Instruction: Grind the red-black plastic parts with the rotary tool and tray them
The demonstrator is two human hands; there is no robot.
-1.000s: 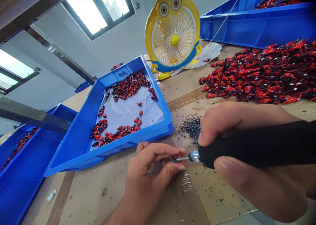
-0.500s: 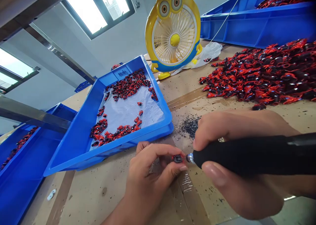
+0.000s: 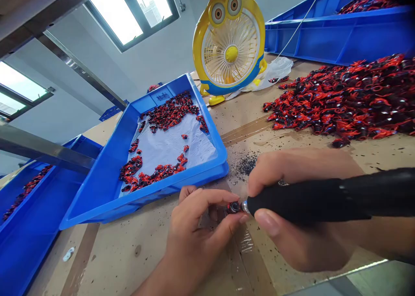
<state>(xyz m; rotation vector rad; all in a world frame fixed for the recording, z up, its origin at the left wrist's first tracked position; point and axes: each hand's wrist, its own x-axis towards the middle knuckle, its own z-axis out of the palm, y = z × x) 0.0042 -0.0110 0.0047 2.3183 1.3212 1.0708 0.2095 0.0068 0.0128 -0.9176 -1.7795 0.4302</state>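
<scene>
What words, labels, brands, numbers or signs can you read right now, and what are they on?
None can be read.
Blue tray: dark marks on the inner far wall, too small and blurred to read.
Brown tape: pale streaks; I cannot tell whether they are print or glare.
Black handheld tool: no lettering visible.
Yellow fan: no lettering visible.
</scene>
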